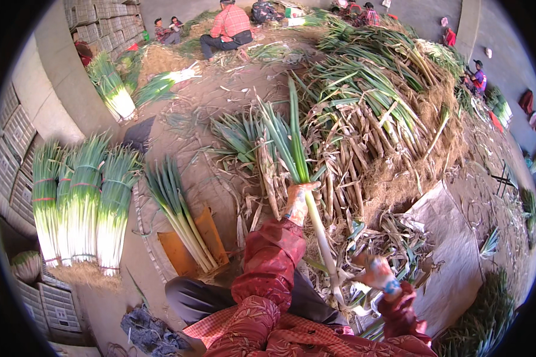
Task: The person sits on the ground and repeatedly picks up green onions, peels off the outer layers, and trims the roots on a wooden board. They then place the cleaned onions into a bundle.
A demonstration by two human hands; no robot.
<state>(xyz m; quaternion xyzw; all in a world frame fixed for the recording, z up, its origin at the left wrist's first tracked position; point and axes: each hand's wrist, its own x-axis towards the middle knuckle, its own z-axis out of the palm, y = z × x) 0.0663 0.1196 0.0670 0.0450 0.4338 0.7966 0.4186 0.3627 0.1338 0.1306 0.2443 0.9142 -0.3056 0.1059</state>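
Note:
In a patterned glove, my left hand grips a long green onion at the point where its green leaves meet the pale stalk. The leaves point away from me and the root end points down toward my lap. My right hand, also gloved and somewhat blurred, is just right of the stalk's lower part; whether its fingers hold a peeled strip is unclear. Several cleaned stalks lie on an orange tray left of my knee. Dry peeled leaves lie in front of my right hand.
A large heap of untrimmed green onions rises ahead and right. Tied bundles stand at left, near stacked plastic crates. A pale sheet lies at right, a dark cloth at lower left. Several people sit farther off, one in a plaid shirt.

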